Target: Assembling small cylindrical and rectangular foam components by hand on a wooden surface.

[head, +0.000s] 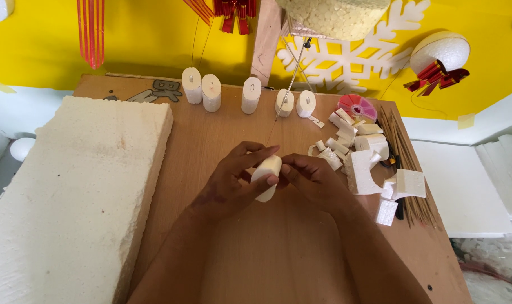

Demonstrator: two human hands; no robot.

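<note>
yellow wall behind a wooden tabletop (222,236); over its middle, left hand (228,183) and right hand (312,180) pinch a small foam cylinder (266,175), fingers closed on it. shaping step, likely; steady grip needed next.

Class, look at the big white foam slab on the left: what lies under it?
The foam slab rests on the wooden table, overhanging its left edge. Dark lettering shows just beyond its far corner. Anything beneath the slab is covered and cannot be seen.

Bright yellow wall (143,39) at far side, white foam snowflake (352,62) on it, red streamers (91,28) hanging far left. Brown wooden table (256,259) fills the middle. White low ledge (464,191) right. Even daylight.
</note>
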